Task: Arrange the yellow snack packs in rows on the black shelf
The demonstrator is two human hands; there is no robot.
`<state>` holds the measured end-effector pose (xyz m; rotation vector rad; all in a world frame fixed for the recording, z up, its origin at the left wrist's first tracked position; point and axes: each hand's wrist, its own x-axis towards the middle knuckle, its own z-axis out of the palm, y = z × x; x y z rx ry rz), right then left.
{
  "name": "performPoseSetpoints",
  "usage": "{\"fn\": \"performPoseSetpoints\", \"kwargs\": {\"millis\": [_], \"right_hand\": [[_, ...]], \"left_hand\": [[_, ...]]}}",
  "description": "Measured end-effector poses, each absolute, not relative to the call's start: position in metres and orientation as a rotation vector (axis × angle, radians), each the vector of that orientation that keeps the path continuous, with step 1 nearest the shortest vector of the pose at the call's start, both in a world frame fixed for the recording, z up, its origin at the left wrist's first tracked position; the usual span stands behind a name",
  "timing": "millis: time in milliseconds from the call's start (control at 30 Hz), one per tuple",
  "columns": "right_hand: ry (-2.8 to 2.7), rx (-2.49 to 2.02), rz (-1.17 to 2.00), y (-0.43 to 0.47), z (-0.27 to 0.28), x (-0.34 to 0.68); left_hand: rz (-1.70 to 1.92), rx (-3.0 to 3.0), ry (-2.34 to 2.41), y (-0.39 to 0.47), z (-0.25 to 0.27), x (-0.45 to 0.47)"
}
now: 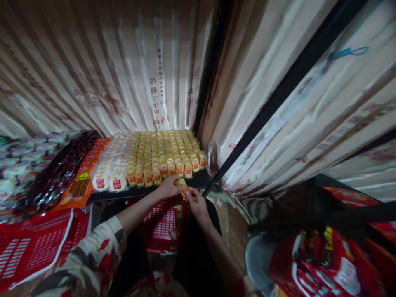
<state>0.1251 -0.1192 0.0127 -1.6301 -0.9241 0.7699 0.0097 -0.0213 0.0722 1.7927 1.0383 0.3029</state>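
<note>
A small yellow wrapped snack with a red label (pixel 183 189) is held between my two hands, just in front of the shelf edge. My left hand (pixel 169 187) has its fingers closed on its upper left side. From the lower right, my right hand (pixel 198 205) pinches the same packet. Rows of similar yellow wrapped snacks (pixel 163 152) stand closely packed on the dark shelf (pixel 198 180). Below my hands, between my knees, is a red plastic basket (pixel 157 225) with a few packets in it, partly in shadow.
White wrapped packets (pixel 117 181), an orange bag (pixel 82 185), dark shiny packets (pixel 52 181) and other white packets (pixel 15 173) line the shelf leftward. Another red basket (pixel 37 243) sits lower left. A black pole (pixel 262 111) slants at right, above red packages (pixel 334 264) and a grey tub (pixel 258 260).
</note>
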Motion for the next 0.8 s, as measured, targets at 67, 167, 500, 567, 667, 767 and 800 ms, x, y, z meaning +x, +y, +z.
{"fn": "performPoseSetpoints", "kwargs": {"millis": [67,167,500,567,667,767,800], "right_hand": [[-0.943,-1.747,0.488,-0.118,0.015,0.131],[-1.005,-1.804,0.192,-0.115,0.018,0.138],[-1.13,-1.85,0.006,-0.087,0.0,0.164],[-1.126,-1.855,0.014,-0.083,-0.002,0.168],[-1.138,-1.864,0.012,-0.077,-0.004,0.17],[-1.15,-1.867,0.0,-0.071,-0.006,0.171],[-1.153,-1.864,-0.005,-0.07,-0.007,0.172]], "left_hand": [[0.356,1.959,1.065,-0.016,0.082,0.029],[0.396,2.157,1.053,-0.006,0.096,0.059],[0.39,2.41,0.959,0.017,0.091,0.141],[0.361,2.428,0.99,0.02,0.087,0.15],[0.272,2.474,1.028,0.024,0.086,0.157],[0.212,2.519,1.026,0.026,0.089,0.161],[0.202,2.529,1.027,0.027,0.091,0.162]]}}
